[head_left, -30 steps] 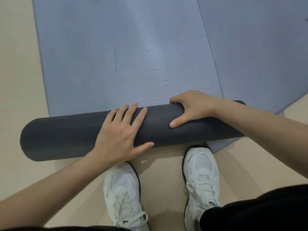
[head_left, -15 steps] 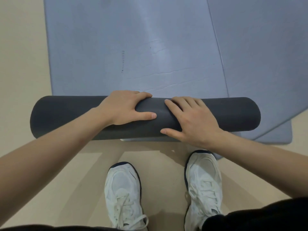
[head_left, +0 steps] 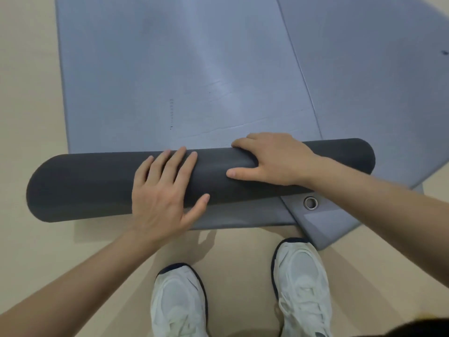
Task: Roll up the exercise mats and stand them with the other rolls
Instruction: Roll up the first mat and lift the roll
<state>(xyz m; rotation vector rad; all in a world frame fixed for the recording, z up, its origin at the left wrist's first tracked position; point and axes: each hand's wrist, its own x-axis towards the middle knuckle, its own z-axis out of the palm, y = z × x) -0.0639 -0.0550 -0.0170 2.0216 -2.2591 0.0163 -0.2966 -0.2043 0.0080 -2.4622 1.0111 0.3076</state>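
Bare forearms; white mesh lace-up trainers with dark navy edging (white laces too); a black garment edge.

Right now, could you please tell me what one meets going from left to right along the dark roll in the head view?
Bare floor → left end of the dark roll → left hand → right hand → the roll's right end → second flat mat.

roll on mat, second mat right, shoes nearest
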